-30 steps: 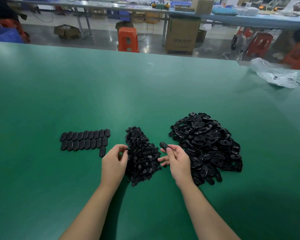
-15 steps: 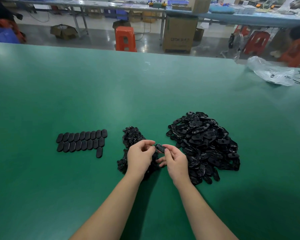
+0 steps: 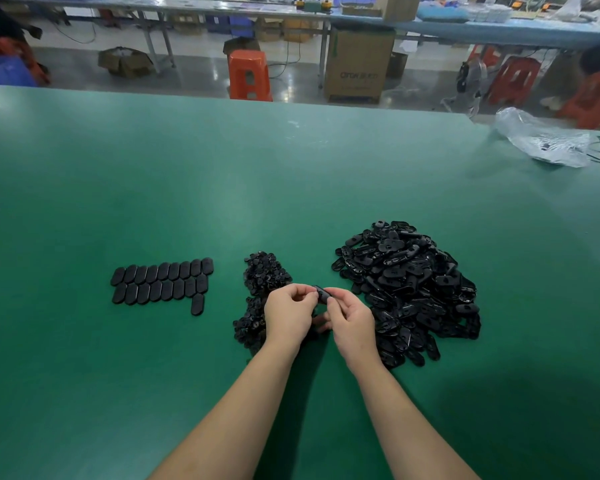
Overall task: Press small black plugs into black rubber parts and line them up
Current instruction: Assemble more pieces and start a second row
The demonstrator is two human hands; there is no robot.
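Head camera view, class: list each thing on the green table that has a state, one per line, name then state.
Left hand: fingers curled, pinching at the rubber part.
Right hand: gripping the rubber part.
Rubber part: held above the table between both hands.
Finished parts: lined up in rows, flat.
Plug pile: loose heap.
Rubber parts pile: loose heap.
Plastic bag: crumpled, lying flat.

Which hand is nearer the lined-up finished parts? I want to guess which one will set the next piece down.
Left. The left hand is over the small plug pile, on the side toward the lined-up rows. The right hand is beyond it, beside the big pile.
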